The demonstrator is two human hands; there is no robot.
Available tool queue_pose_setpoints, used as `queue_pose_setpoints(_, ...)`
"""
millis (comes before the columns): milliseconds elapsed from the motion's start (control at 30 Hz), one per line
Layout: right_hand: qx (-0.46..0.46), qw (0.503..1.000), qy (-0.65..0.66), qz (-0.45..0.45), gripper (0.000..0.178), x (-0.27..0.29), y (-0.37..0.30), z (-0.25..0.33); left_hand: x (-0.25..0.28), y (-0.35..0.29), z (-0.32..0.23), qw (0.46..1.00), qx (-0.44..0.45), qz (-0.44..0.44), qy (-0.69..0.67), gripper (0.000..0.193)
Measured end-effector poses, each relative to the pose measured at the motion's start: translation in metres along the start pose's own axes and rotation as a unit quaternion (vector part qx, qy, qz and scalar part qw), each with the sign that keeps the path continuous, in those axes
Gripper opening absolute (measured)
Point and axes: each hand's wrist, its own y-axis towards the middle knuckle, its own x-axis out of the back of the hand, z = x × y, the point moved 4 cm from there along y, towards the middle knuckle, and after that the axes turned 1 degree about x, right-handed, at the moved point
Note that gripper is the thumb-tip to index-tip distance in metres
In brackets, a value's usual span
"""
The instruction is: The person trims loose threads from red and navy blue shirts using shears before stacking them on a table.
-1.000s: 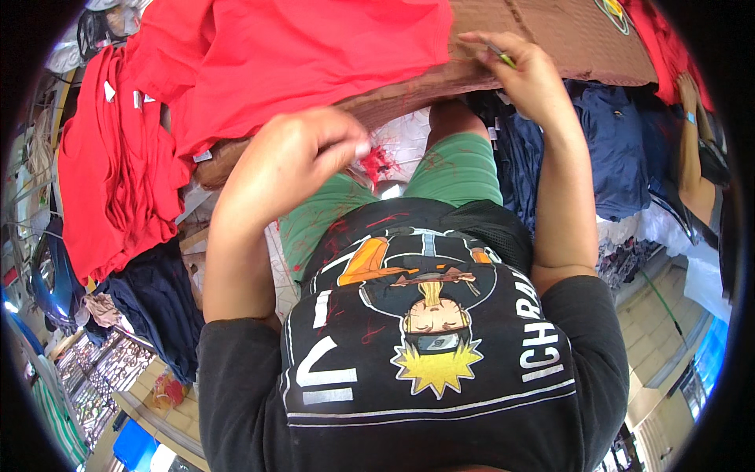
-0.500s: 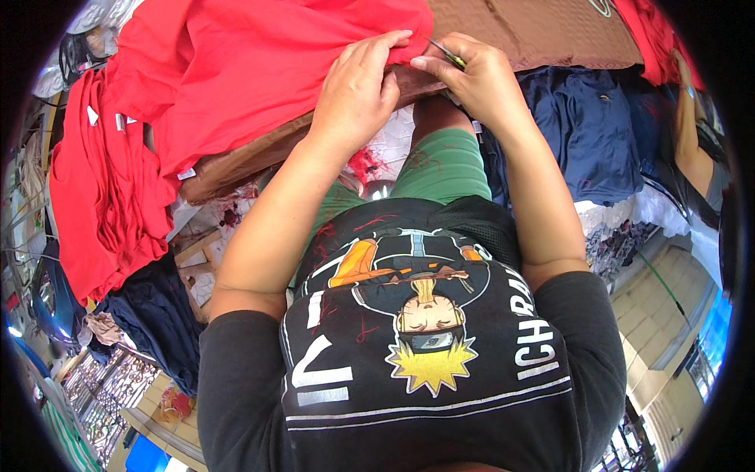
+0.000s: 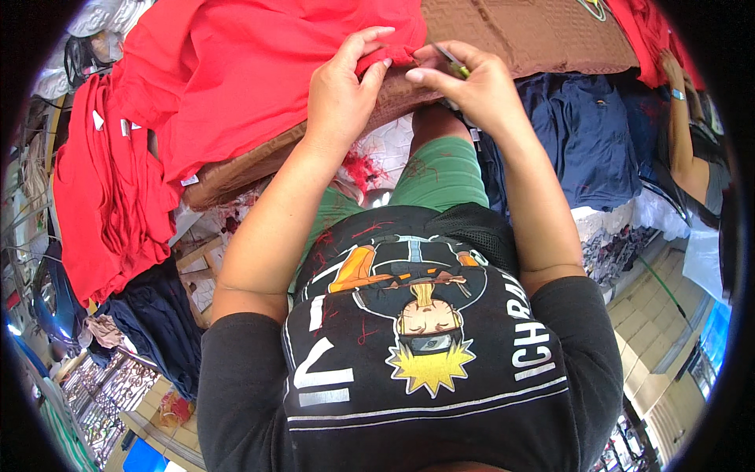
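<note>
A red garment [image 3: 252,79] lies spread over a brown, patterned cushion-like surface [image 3: 535,35] in front of me. At the garment's near right edge, my left hand [image 3: 340,94] grips the cloth, thumb and index finger apart with red fabric between them. My right hand [image 3: 486,88] is closed around small thread snips [image 3: 462,71] with a yellow-green handle. The blade points up and left, beside a bunched bit of the red edge. Right fingertips are close to that cloth; whether they pinch it I cannot tell.
More red garments [image 3: 110,204] hang at the left, above dark blue cloth [image 3: 161,322]. Dark blue garments [image 3: 582,141] lie to the right. Another person's arm [image 3: 683,134] reaches onto red cloth [image 3: 641,39] at the far right. Red thread scraps [image 3: 363,169] lie below my hands.
My left thumb and index finger have spread apart, and the hand has shifted slightly left. The right hand has moved slightly down, with the snips still in it.
</note>
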Motion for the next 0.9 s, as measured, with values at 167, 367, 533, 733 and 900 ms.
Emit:
queue_pose_setpoints(167, 0.025, 0.995, -0.087, -0.039, 0.027, 0.0, 0.003, 0.004, -0.001, 0.0, -0.009, 0.985, -0.15, 0.021, 0.087, 0.034)
queue_pose_setpoints(367, -0.039, 0.998, -0.05, -0.027, 0.027, 0.006, -0.002, 0.003, -0.007, -0.003, -0.012, 0.959, -0.215, 0.007, 0.182, 0.032)
queue_pose_setpoints(533, -0.004, 0.999, 0.019, -0.026, 0.031, 0.007, 0.002, 0.007, -0.008, 0.0, -0.018, 0.939, -0.26, -0.047, 0.219, 0.023)
queue_pose_setpoints(733, -0.09, 0.994, 0.057, 0.029, 0.029, 0.008, 0.01, 0.016, -0.01, 0.001, -0.02, 0.934, -0.263, -0.033, 0.238, 0.015)
queue_pose_setpoints(900, 0.04, 0.997, -0.058, 0.04, 0.032, 0.016, 0.012, 0.027, -0.004, 0.009, -0.011, 0.981, -0.095, 0.049, 0.164, 0.018)
